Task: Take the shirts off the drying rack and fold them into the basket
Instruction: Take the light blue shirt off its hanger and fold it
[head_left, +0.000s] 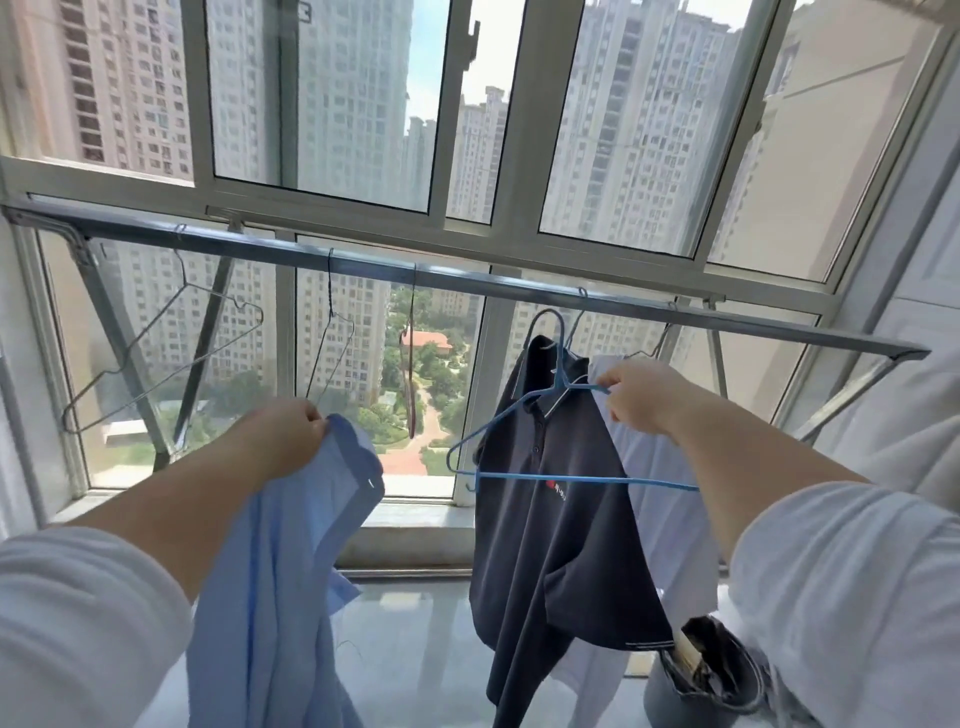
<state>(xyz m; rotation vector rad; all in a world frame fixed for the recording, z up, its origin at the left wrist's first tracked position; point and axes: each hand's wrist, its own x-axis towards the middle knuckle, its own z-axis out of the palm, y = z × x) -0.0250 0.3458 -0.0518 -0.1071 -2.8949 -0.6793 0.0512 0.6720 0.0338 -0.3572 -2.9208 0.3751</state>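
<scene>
L hand (283, 439): fingers clamped on collar of light blue shirt (280, 571), which hangs off the rack, below the rail's left-middle stretch, trailing to floor level. R hand (641, 397): fingers pinched on a blue wire hanger (524, 467), held free of the rail (467, 278), in front of navy polo (550, 519). I see the polo hanging from a hanger hooked near rail's right end; white shirt (660, 499) just behind it. Two bare wire hangers (161, 338) on rail's left half. Dark bin (701, 675) on floor at bottom right. I can't tell which is the basket.
</scene>
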